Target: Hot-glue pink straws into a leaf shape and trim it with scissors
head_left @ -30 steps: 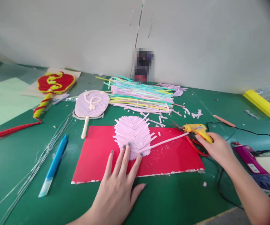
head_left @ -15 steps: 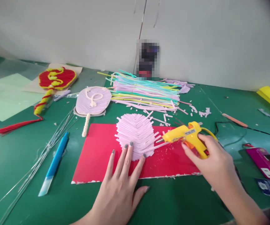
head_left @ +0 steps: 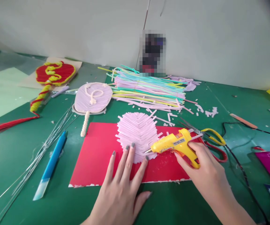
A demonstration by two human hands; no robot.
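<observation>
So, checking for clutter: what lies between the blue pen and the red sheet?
Head view: only bare green table lies between the blue pen and the red sheet; the thin wires lie on the pen's far side.

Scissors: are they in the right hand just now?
No, the scissors lie on the table behind the right hand, which holds the yellow glue gun.

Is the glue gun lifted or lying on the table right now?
Lifted: the right hand grips the yellow glue gun, its nozzle at the pink strip fan's edge.
</observation>
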